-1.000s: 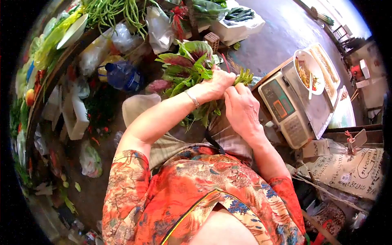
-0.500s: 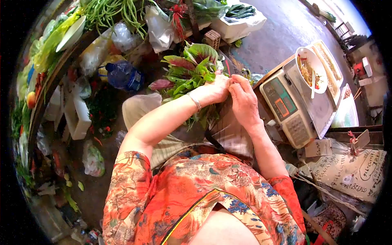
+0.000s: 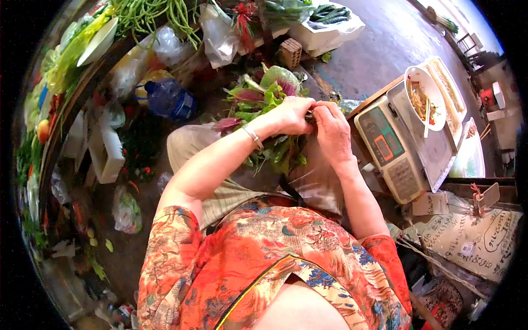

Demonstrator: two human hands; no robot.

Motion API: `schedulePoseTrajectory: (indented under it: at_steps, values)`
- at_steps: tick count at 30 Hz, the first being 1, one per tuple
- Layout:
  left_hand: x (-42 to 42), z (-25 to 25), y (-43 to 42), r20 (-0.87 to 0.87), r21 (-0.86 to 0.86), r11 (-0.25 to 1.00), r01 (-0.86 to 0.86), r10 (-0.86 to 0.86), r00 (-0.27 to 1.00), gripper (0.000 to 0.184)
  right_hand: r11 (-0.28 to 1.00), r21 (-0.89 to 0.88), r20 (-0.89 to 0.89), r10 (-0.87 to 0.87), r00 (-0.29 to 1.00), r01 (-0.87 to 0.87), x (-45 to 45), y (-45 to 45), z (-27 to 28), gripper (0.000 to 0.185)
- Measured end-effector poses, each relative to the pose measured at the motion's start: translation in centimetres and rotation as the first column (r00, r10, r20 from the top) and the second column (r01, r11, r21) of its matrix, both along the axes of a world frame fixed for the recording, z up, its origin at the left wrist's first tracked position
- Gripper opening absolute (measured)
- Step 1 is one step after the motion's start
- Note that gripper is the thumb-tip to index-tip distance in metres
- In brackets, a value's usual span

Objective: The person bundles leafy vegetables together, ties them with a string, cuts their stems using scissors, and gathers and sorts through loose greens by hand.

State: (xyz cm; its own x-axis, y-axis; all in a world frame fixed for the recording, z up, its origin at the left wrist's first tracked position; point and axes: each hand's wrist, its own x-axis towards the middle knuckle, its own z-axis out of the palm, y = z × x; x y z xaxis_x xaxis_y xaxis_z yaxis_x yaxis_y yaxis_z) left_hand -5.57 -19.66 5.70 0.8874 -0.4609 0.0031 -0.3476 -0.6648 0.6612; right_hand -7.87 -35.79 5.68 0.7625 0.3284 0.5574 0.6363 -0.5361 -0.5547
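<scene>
Curled round a bunch of red-and-green leaves (image 3: 264,99), the left hand (image 3: 295,115) has a closed grip, while the right hand (image 3: 334,132) meets it with thumb and fingertips drawn narrow; whether a stem is pinched there cannot be told. The bunch is held above the person's lap, its leaves spreading left and far of the hands and hanging below them. To the right, a scale (image 3: 393,154) carries a white bowl (image 3: 438,116) of noodle-like food with specks of red, and a pair of chopsticks (image 3: 427,118) leans in it. Just beyond the bowl is a long pale tray (image 3: 452,88), its contents too unclear to name. Farther right, a whitish container (image 3: 468,159) has something brownish inside. At the far side, a white foam box (image 3: 330,39) holds long dark green vegetables (image 3: 330,14), with a perforated brick (image 3: 290,52) near its left side. Left of the bunch, a blue plastic bottle (image 3: 168,99) lies tilted, its contents unclear. Nearer on the left are a white foam container (image 3: 105,151) and, on the floor, a clear bag (image 3: 126,210) with something pale and green in it.
</scene>
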Motion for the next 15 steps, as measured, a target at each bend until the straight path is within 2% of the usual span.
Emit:
schedulePoseTrajectory:
  at_steps: [1, 4, 5, 6, 8, 9, 10, 12, 13, 15]
  values:
    - [-0.1, 1.3, -0.1, -0.085, 0.066, 0.998, 0.020, -0.014, 0.996, 0.031, 1.000, -0.012, 0.029, -0.006, 1.000, 0.007, 0.3, -0.1, -0.2, 0.010]
    - [-0.3, 0.1, 0.0, -0.027, 0.091, 0.995, 0.031, -0.028, 0.999, 0.028, 1.000, -0.028, -0.012, -0.012, 1.000, 0.012, 0.3, 0.1, 0.2, 0.009]
    - [-0.6, -1.2, -0.1, 0.127, 0.065, 0.998, -0.024, 0.016, 0.992, 0.022, 0.999, -0.017, -0.006, -0.031, 0.999, 0.031, 0.3, 0.2, 0.1, 0.008]
    - [-0.7, -0.8, -0.2, 0.128, 0.062, 0.998, -0.031, 0.023, 0.991, 0.022, 0.999, -0.020, -0.005, -0.025, 1.000, 0.025, 0.3, 0.2, 0.0, 0.008]
    - [-1.0, -0.1, -0.4, 0.226, 0.313, 0.947, -0.075, 0.003, 0.974, 0.019, 1.000, 0.027, -0.057, -0.014, 0.998, 0.016, 0.3, 0.1, -0.1, 0.008]
    - [-1.4, -0.1, -0.5, 0.364, 0.279, 0.954, -0.112, 0.003, 0.931, 0.014, 1.000, 0.023, -0.057, -0.001, 0.998, 0.002, 0.2, 0.1, 0.0, 0.008]
    - [-1.6, 0.1, -0.5, 0.366, 0.275, 0.953, -0.127, 0.018, 0.930, 0.014, 1.000, 0.022, -0.059, 0.002, 0.998, -0.001, 0.2, 0.0, 0.0, 0.009]
    - [-1.8, 0.5, -0.7, 0.503, 0.320, 0.922, -0.216, 0.028, 0.864, 0.011, 1.000, 0.022, -0.059, 0.018, 0.998, -0.017, 0.2, 0.0, 0.3, 0.011]
    - [-1.9, 0.4, -0.8, 0.621, 0.282, 0.919, -0.274, 0.043, 0.783, 0.010, 0.999, 0.047, -0.072, 0.023, 0.997, -0.020, 0.1, 0.0, 0.5, 0.011]
    - [-2.5, 0.9, -1.2, 0.602, 0.247, 0.916, -0.316, 0.110, 0.791, 0.010, 0.997, 0.074, -0.152, 0.011, 0.988, 0.000, 0.1, -0.1, 0.4, 0.015]
